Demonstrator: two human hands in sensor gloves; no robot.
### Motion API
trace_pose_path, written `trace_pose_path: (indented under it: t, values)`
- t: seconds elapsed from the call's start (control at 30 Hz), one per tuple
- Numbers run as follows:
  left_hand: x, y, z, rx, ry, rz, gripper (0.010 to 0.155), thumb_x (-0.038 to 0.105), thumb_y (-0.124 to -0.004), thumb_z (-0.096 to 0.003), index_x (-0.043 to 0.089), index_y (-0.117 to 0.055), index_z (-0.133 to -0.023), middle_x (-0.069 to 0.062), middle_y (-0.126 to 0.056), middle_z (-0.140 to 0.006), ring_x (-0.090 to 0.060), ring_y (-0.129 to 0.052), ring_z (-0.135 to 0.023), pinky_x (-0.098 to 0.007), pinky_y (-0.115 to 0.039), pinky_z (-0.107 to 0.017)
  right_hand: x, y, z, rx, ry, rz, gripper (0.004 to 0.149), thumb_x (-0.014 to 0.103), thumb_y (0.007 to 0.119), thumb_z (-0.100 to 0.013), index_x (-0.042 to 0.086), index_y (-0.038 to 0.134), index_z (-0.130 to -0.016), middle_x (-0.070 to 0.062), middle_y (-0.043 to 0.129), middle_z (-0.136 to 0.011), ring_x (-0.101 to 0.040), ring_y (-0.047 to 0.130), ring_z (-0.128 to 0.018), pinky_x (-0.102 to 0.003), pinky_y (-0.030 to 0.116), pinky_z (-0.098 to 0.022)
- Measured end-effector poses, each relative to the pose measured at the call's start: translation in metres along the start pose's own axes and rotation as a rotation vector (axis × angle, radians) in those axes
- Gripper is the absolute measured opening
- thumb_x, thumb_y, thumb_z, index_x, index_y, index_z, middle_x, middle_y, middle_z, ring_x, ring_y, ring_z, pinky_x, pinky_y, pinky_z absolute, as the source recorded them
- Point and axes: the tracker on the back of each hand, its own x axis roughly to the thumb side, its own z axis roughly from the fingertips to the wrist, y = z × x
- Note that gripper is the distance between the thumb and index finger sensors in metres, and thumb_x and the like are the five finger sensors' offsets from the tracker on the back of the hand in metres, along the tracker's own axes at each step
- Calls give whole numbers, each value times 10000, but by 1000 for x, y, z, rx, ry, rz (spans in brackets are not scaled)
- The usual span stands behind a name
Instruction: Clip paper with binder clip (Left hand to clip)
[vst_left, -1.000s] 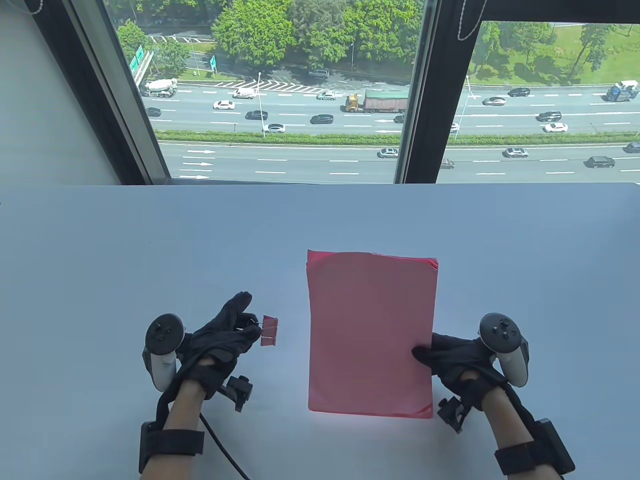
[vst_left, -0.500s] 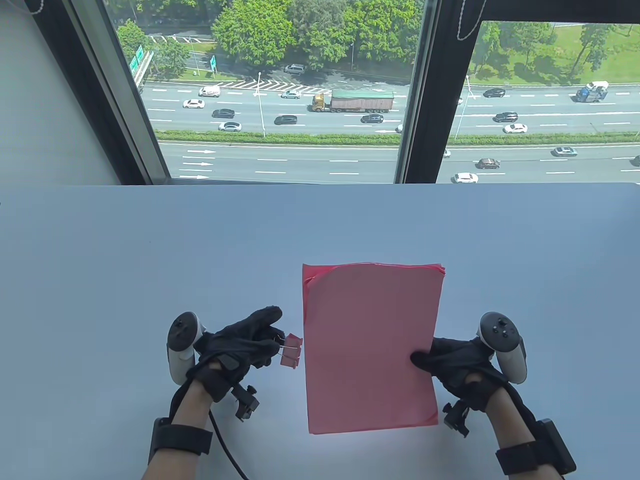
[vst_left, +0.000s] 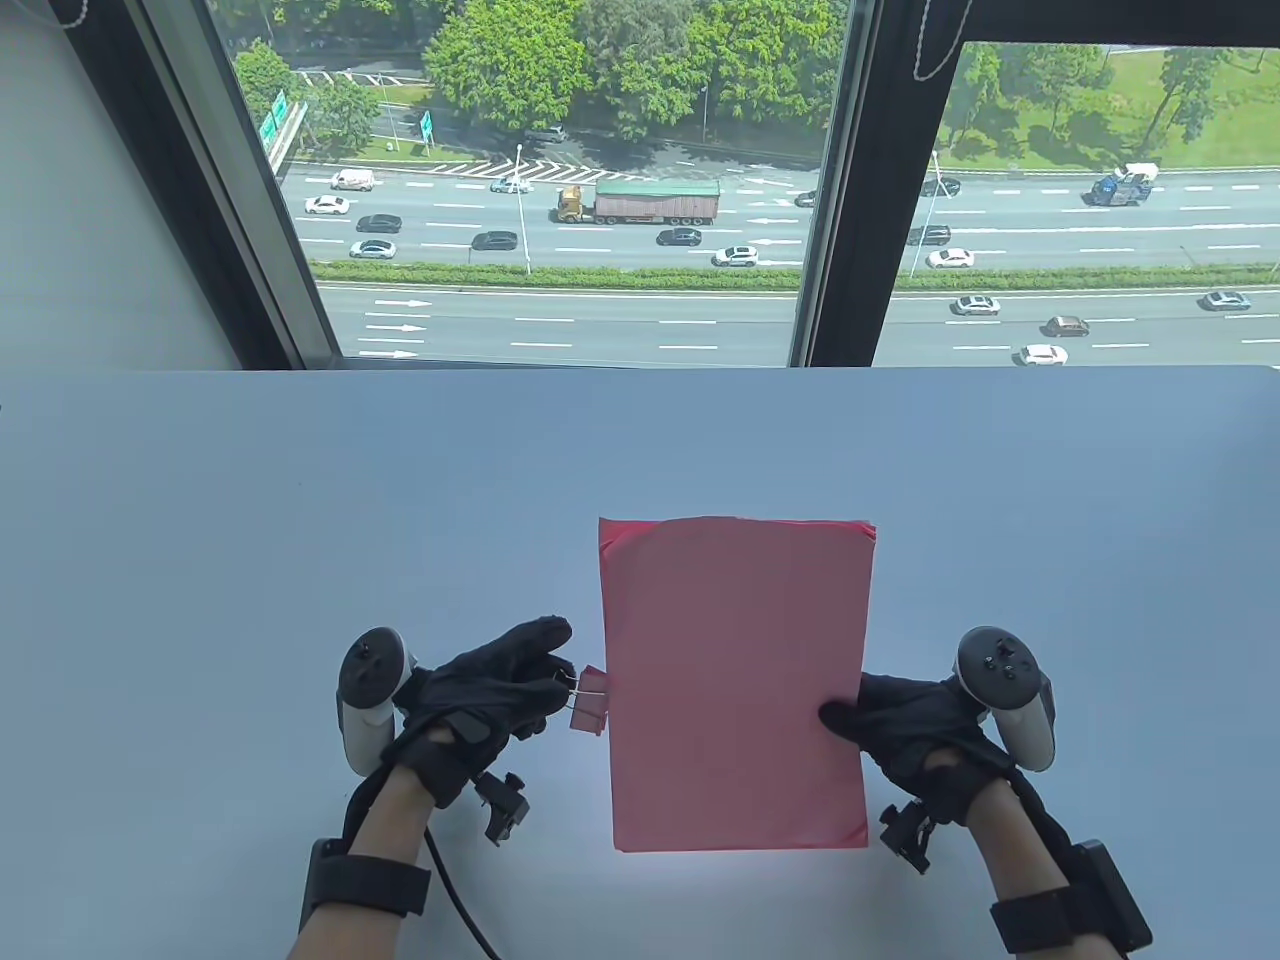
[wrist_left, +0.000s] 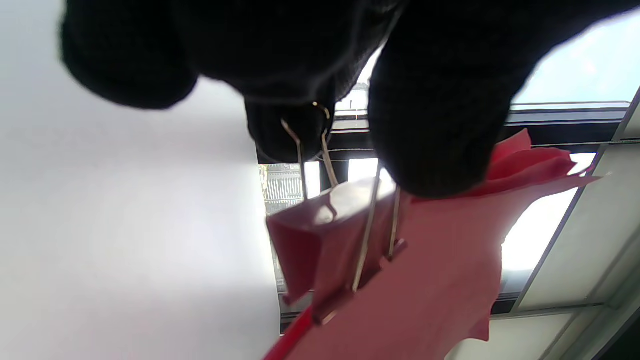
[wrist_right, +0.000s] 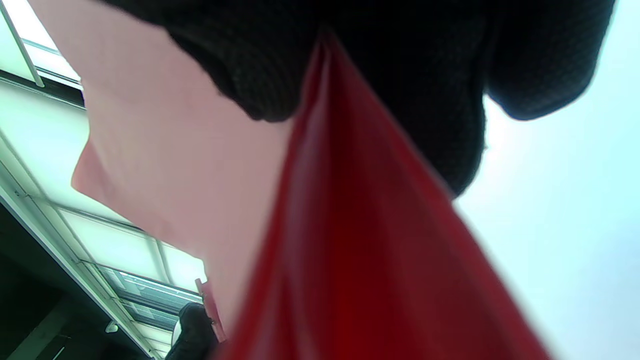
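A stack of pink-red paper (vst_left: 735, 680) is held above the table. My right hand (vst_left: 880, 722) grips its right edge, thumb on top; the right wrist view shows the sheets (wrist_right: 350, 260) between my fingers. My left hand (vst_left: 510, 680) pinches the wire handles of a pink binder clip (vst_left: 590, 698) and holds it at the paper's left edge. In the left wrist view the clip (wrist_left: 330, 240) is squeezed with its mouth at the edge of the paper (wrist_left: 440, 280); whether the sheets are inside the mouth I cannot tell.
The white table (vst_left: 300, 520) runs to a window sill (vst_left: 640, 368) at the back. A black cable (vst_left: 455, 900) trails from my left wrist toward the front edge.
My left hand moved right with the clip, from well apart from the paper to its left edge. The paper shifted and tilted slightly in my right hand.
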Motion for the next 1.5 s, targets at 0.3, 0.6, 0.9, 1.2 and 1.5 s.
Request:
trace_pose_path:
  t: [0.3, 0.6, 0.9, 1.2, 1.5]
  values:
    - [5, -1, 4, 156, 1, -11, 789, 460, -996, -336, 116, -751, -1002, -100, -949, -809, -69, -988, -199, -414, -898, -334, 9, 19, 0, 11, -46, 58, 417, 280, 861, -424, 107, 929, -798, -66, 1064, -553, -324, 1059, -450, -548, 801, -440]
    - [14, 12, 10, 279, -78, 23, 802, 440, -984, -341, 118, -712, -1024, -110, -924, -866, -75, -987, -222, -421, -893, -345, 6, 30, -3, 119, 0, 96, 419, 272, 861, -422, 83, 935, -788, -75, 1067, -532, -325, 1063, -433, -548, 803, -433]
    - [25, 28, 18, 309, -129, 18, 795, 434, -985, -339, 119, -720, -1020, -108, -933, -852, -75, -985, -210, -420, -894, -340, 6, 26, -1, 212, 41, 175, 419, 264, 860, -418, 81, 942, -786, -77, 1068, -526, -328, 1061, -432, -552, 798, -439]
    - [28, 30, 19, 257, -104, -52, 812, 450, -975, -351, 124, -692, -1039, -108, -908, -908, -95, -988, -248, -439, -881, -365, 6, 28, -1, 243, 55, 189, 418, 264, 858, -420, 80, 943, -785, -75, 1068, -520, -327, 1062, -426, -552, 798, -437]
    - [37, 19, 24, 318, 53, -559, 862, 534, -850, -440, 156, -482, -1121, -151, -527, -1155, -368, -882, -722, -593, -694, -544, -8, 15, -4, 109, 172, 155, 423, 283, 859, -415, 56, 945, -762, -44, 1085, -466, -259, 1091, -319, -479, 854, -370]
